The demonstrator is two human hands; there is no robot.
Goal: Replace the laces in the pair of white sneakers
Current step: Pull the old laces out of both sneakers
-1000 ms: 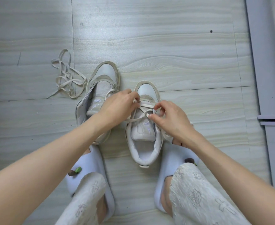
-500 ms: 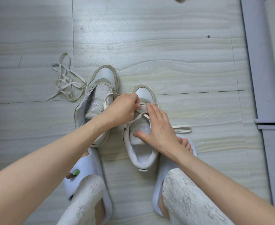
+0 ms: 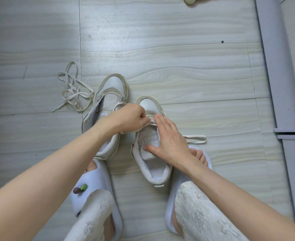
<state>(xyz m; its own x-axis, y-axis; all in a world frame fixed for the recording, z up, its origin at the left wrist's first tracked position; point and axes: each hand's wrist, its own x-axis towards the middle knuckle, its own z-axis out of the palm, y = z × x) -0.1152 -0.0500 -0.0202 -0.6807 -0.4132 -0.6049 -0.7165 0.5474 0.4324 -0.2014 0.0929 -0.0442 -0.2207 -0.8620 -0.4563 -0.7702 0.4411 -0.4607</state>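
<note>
A loose tangle of lace (image 3: pixel 74 92) is lying on the floor (image 3: pixel 178 49) at about ten o'clock from the hands, well apart from them and just beside the left sneaker (image 3: pixel 106 108). That sneaker is sitting at eleven o'clock with its tongue bared and no lace showing in its eyelets, so it looks stripped and waiting.

The left hand (image 3: pixel 131 117) is reaching across from seven o'clock; its fingers are curling tight and pinching the lace (image 3: pixel 150 121) at the lower eyelets of the right sneaker (image 3: pixel 152 145), which is standing at the centre, toe pointing to twelve o'clock.

The right hand (image 3: pixel 169 140) is coming in from five o'clock, its fingers lying straight and together along the tongue and its thumb pressing the tongue's lower edge; it is holding nothing, only steadying the shoe. A free end of lace (image 3: pixel 195 138) is trailing out onto the floor at three o'clock, just past that hand.

Whether the lace in hand is an old one coming out or a new one going in cannot be told. Judging by how things lie, only the lowest crossing on the right sneaker is occupied, so most of the lacing of both shoes remains. The person's feet are resting in pale slippers (image 3: pixel 94 190) at six o'clock.
</note>
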